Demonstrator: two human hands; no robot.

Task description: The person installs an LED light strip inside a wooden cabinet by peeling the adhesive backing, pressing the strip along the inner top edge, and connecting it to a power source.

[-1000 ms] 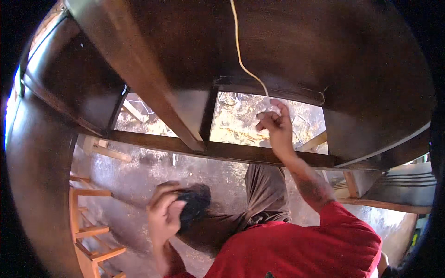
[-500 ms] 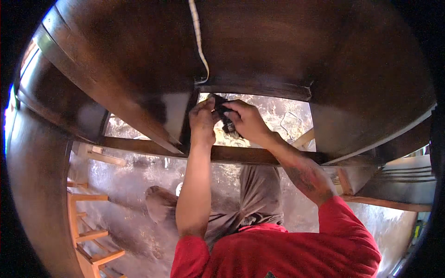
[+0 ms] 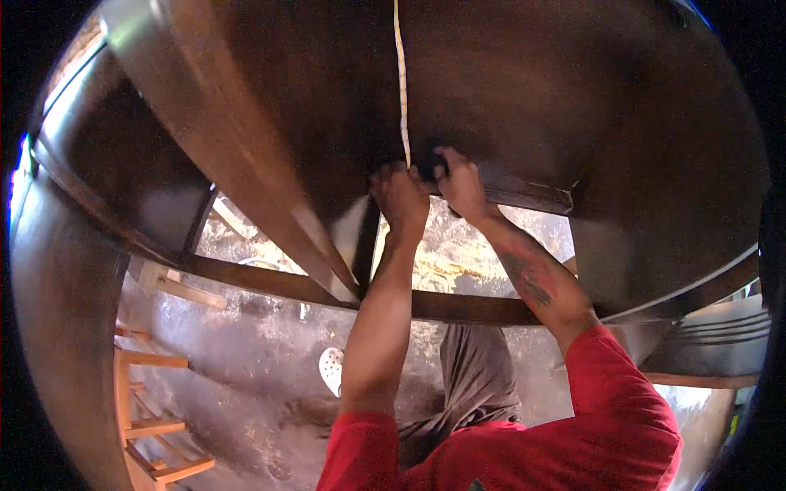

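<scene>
A dark wooden panel point(image 3: 508, 90) fills the upper view, and both my hands work against its lower part, just above a rectangular opening. A dark, crumpled rag point(image 3: 427, 161) sits between my hands, hard to tell from the dark wood. My right hand point(image 3: 464, 186) is closed with curled fingers on the rag's right side. My left hand point(image 3: 401, 196) is closed at the lower end of a pale, thin strip point(image 3: 402, 82) that runs down the panel. Its fingertips are partly hidden, so what they grip is unclear.
A dark rail point(image 3: 467, 308) borders the opening below. At left, a wooden beam point(image 3: 237, 155) slants down to it. Orange-brown wooden rungs point(image 3: 155, 427) stand at lower left on the stained floor point(image 3: 246, 393). A perforated white shoe point(image 3: 331, 370) shows below.
Both hands have risen from the opening to the panel above it, carrying the dark rag up. My left hand now meets the strip's lower end. The view has shifted slightly.
</scene>
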